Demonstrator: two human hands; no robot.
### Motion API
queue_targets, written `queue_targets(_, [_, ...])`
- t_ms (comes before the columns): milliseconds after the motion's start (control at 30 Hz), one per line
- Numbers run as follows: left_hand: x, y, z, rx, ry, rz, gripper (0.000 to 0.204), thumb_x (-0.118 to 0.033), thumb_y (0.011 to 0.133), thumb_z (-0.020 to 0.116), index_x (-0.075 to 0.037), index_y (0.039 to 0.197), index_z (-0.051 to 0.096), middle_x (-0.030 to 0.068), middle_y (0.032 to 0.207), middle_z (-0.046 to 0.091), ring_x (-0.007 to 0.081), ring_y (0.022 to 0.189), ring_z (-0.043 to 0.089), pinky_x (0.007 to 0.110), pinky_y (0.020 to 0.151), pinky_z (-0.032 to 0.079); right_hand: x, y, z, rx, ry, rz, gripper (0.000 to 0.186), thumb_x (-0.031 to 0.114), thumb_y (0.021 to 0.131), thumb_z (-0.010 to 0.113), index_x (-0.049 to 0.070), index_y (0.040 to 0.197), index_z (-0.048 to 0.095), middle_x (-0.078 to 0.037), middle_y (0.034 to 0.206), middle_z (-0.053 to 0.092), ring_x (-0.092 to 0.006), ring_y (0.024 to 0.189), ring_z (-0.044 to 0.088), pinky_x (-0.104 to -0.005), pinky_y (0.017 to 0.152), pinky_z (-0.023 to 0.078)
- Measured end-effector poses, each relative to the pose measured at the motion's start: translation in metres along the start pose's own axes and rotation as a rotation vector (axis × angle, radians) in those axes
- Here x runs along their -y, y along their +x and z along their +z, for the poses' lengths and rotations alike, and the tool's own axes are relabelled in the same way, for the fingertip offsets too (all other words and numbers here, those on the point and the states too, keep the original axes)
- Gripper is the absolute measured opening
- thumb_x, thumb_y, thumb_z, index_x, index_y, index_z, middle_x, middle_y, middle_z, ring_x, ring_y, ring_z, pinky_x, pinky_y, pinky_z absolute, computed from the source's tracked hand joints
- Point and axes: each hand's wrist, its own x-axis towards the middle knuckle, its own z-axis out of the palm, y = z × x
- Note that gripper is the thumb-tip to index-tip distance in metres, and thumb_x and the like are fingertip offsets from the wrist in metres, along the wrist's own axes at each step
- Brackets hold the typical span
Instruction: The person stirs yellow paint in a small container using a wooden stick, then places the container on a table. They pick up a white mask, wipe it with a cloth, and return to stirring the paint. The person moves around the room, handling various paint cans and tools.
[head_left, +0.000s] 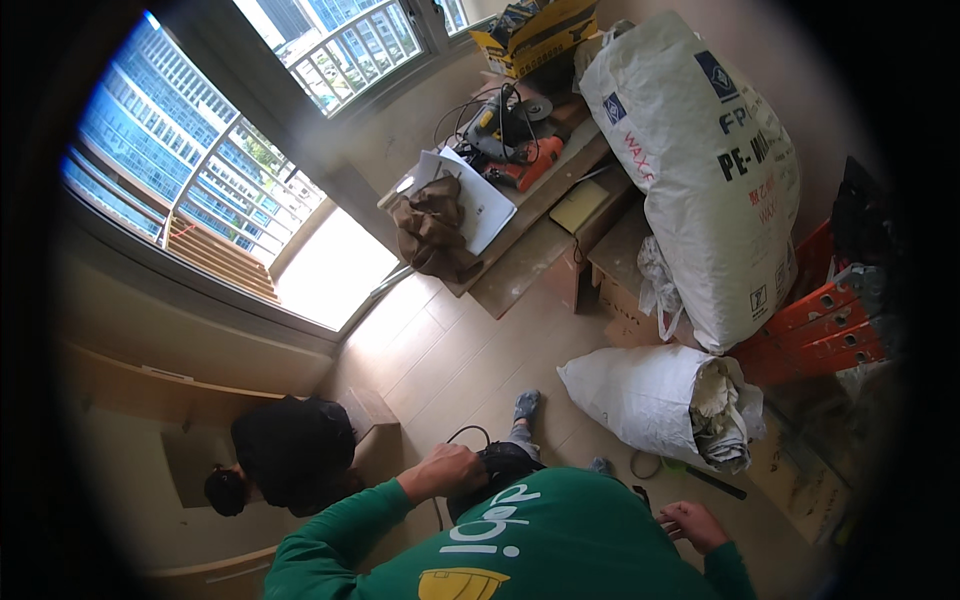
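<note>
My left hand [447,470] is closed at my waist, against a black bag-like item [492,468] that my green shirt partly covers. Its fingertips are hidden, so whatever they grip cannot be made out. A thin black cable [468,430] loops up beside this hand. On my other side, my right hand [692,524] hangs by my hip with its fingers loosely bent and apart, and nothing shows in it. Nearest to it on the floor lies a dark flat strip with a green end [705,478]. One foot in a grey covering [527,405] shows ahead of me.
A person in black [292,455] bends by the cabinet at left. Ahead, a wooden bench [530,262] bears an angle grinder [487,128], an orange power tool [540,160], papers and brown cloth [430,225]. White sacks [630,395] and an orange ladder [825,315] stand at right.
</note>
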Motion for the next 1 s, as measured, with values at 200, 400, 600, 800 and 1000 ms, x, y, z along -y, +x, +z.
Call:
queue_targets(200, [0.068, 0.051, -0.051, -0.012, 0.159, 0.288, 0.030, -0.030, 0.091, 0.060, -0.006, 0.080, 0.076, 0.0187, 0.078, 0.073, 0.0383, 0.077, 0.074, 0.049, 0.069, 0.059, -0.077, 0.012, 0.035, -0.474, -0.147, 0.080, 0.031, 0.027, 0.102, 0.061, -0.001, 0.113, 0.067, -0.014, 0.093, 0.072, -0.0232, 0.072, 0.070, -0.0366, 0.062, 0.058])
queue_targets(400, [0.154, 0.068, -0.060, 0.207, 0.250, 0.250, 0.030, -0.030, 0.093, 0.060, -0.005, 0.089, 0.077, 0.0176, 0.090, 0.077, 0.0372, 0.081, 0.075, 0.049, 0.072, 0.059, -0.117, 0.009, 0.109, -0.616, -0.132, 0.170, 0.026, 0.024, 0.102, 0.062, 0.000, 0.107, 0.067, -0.016, 0.088, 0.071, -0.0241, 0.069, 0.068, -0.0381, 0.062, 0.056])
queue_targets(600, [0.155, 0.115, -0.086, 0.232, 0.186, 0.242, 0.048, -0.048, 0.096, 0.063, -0.003, 0.097, 0.078, 0.0191, 0.094, 0.077, 0.0385, 0.091, 0.075, 0.050, 0.083, 0.060, -0.069, 0.016, 0.161, -0.636, -0.198, 0.058, 0.021, 0.022, 0.102, 0.063, 0.001, 0.102, 0.068, -0.017, 0.086, 0.070, -0.0269, 0.070, 0.068, -0.0415, 0.064, 0.055])
queue_targets(800, [0.107, 0.165, -0.167, -0.175, -0.009, 0.267, 0.042, -0.049, 0.097, 0.067, -0.009, 0.097, 0.078, 0.0165, 0.084, 0.075, 0.0411, 0.083, 0.073, 0.052, 0.075, 0.057, -0.056, 0.048, 0.160, -0.609, -0.082, -0.098, 0.023, 0.023, 0.104, 0.061, 0.003, 0.096, 0.067, -0.017, 0.082, 0.069, -0.0279, 0.069, 0.065, -0.0444, 0.065, 0.052])
queue_targets(1000, [0.057, 0.135, -0.203, -0.570, -0.349, 0.525, 0.023, -0.024, 0.100, 0.067, -0.009, 0.113, 0.078, 0.0143, 0.090, 0.076, 0.0356, 0.080, 0.073, 0.046, 0.073, 0.058, -0.015, 0.143, 0.068, -0.558, -0.361, -0.241, 0.027, 0.027, 0.098, 0.067, 0.001, 0.103, 0.069, -0.008, 0.085, 0.071, -0.0189, 0.071, 0.069, -0.0357, 0.061, 0.055])
